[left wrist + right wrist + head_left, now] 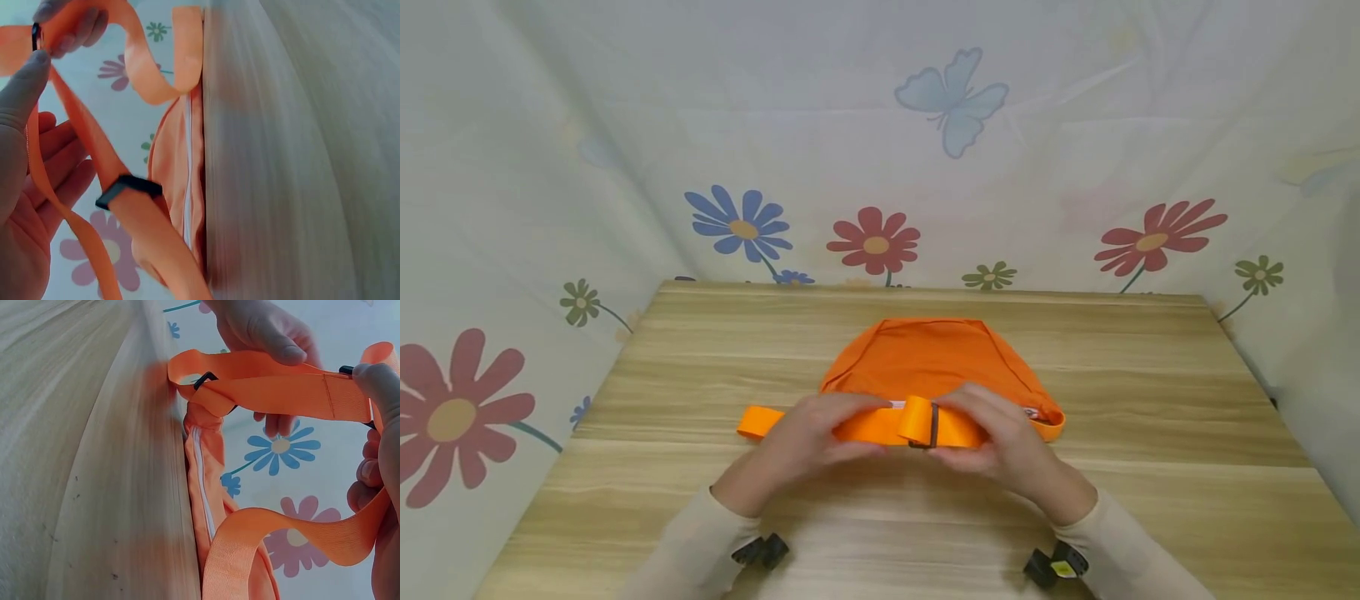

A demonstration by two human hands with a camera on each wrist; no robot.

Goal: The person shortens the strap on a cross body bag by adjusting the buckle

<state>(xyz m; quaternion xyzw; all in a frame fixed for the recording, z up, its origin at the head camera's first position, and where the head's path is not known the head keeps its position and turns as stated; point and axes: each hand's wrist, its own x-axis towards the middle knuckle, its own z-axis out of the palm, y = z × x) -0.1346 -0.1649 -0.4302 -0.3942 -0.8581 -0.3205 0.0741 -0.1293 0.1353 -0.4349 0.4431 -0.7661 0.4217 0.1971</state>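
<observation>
An orange waist bag (936, 358) lies on the wooden table, its white zipper (203, 481) facing my side. Both hands hold its orange webbing strap (872, 429) up in front of it. My left hand (808, 433) grips the strap between thumb and fingers, left of a black slider buckle (934, 427). Close to that buckle on the other side, my right hand (1003, 433) pinches the strap, its thumb (381, 384) at the buckle in the right wrist view. A second black slider (128, 190) sits lower on the strap. Part of the webbing loops out leftward past my left hand.
The wooden table (655, 467) reaches back to a pale curtain (820, 125) printed with flowers and a butterfly. More curtain hangs along both sides. A small black device (760, 550) is on the left wrist and another (1056, 565) on the right.
</observation>
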